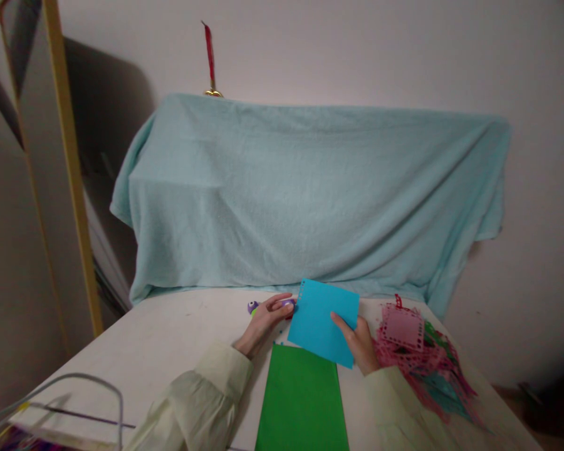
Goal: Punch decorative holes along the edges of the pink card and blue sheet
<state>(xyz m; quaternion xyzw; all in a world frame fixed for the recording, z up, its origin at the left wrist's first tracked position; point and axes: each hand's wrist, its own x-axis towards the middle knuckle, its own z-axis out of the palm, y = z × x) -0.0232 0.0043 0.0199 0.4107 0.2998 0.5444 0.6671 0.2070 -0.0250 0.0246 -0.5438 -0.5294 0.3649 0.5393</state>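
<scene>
My left hand (264, 322) rests on a small purple paper punch (282, 305) on the white table (169, 338), fingers closed over it. The top left edge of a blue paper sheet (322, 319) sits at the punch and shows a few small holes. My right hand (357, 343) pinches the blue sheet at its right lower side and holds it tilted above the table. A green sheet (301, 401) lies flat just in front of both hands.
A pile of punched pink, red and teal paper scraps (423, 363) lies at the right of the table. A light blue blanket (310, 194) covers something bulky behind the table. A wire-rimmed container (66, 407) stands at the lower left. A wooden frame (70, 163) leans at the left.
</scene>
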